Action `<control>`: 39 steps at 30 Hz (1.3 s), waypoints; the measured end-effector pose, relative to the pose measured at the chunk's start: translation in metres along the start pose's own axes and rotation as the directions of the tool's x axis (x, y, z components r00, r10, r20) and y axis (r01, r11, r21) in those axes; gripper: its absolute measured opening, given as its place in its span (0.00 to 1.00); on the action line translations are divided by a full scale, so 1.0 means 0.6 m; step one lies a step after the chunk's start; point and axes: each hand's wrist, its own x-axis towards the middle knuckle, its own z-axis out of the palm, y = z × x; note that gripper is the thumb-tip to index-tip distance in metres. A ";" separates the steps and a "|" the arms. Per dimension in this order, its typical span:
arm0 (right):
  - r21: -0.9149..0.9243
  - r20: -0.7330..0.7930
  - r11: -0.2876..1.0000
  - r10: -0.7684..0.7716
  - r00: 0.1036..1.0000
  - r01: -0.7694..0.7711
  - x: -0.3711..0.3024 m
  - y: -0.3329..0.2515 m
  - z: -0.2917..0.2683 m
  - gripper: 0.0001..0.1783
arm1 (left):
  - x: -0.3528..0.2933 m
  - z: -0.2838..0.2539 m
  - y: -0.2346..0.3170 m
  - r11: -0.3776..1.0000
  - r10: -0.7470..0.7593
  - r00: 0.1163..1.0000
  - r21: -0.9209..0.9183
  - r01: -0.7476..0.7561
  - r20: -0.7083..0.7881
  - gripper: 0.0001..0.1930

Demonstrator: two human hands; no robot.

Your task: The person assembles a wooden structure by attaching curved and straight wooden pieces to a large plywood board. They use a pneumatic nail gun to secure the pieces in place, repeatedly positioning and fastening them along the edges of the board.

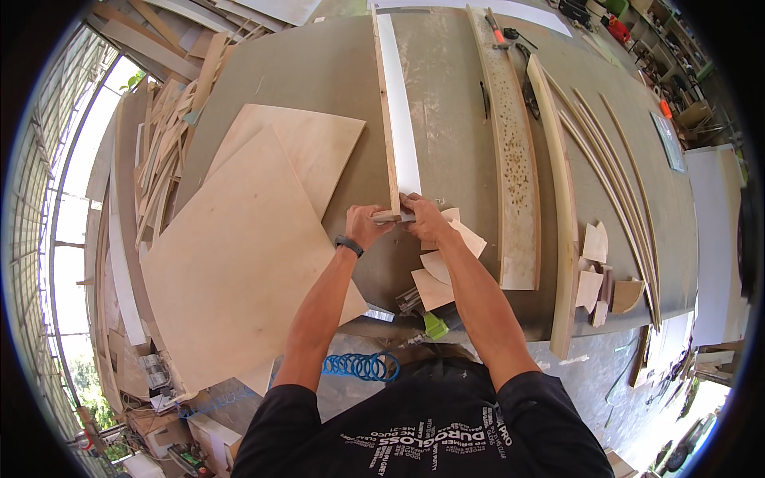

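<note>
Both hands meet at the near end of a long white board (401, 111) with a wooden strip (386, 119) along its left edge, lying lengthwise on the grey workbench (446, 72). The left hand (368, 224) has its fingers closed on the strip's end; the right hand (422, 217) pinches the board's end beside it. To do this well, the person likely needs both ends flush and pressed firmly together. Plywood sheets (239, 247) lie to the left.

Both arms extended forward, converging; left hand (367, 224) and right hand (422, 217) nearly touching, fingers curled in a grip.
</note>
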 end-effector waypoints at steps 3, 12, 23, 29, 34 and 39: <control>-0.013 -0.034 0.999 -0.036 0.999 0.036 -0.005 -0.008 -0.001 0.40 | 0.000 -0.003 0.003 1.000 -0.016 1.000 0.003 0.016 0.018 0.13; -0.073 -0.007 0.997 0.027 1.000 -0.028 -0.007 -0.019 0.003 0.44 | 0.001 -0.001 0.003 1.000 0.003 1.000 -0.021 -0.003 -0.005 0.13; -0.113 -0.094 0.994 -0.006 0.996 -0.005 -0.013 -0.016 0.023 0.44 | 0.003 -0.005 0.008 0.999 0.013 1.000 -0.034 -0.013 0.025 0.13; -0.134 -0.122 0.991 -0.030 0.992 0.014 -0.015 -0.018 0.025 0.44 | 0.004 -0.001 0.004 1.000 0.012 1.000 -0.003 -0.012 0.028 0.14; -0.169 -0.109 0.986 -0.021 0.994 0.002 -0.017 -0.026 0.020 0.43 | 0.003 -0.001 0.006 1.000 0.021 1.000 -0.007 -0.021 0.012 0.12; -0.186 -0.096 0.983 -0.008 0.995 -0.010 -0.020 -0.032 0.016 0.44 | 0.003 -0.003 0.010 1.000 0.016 1.000 -0.024 -0.016 0.012 0.11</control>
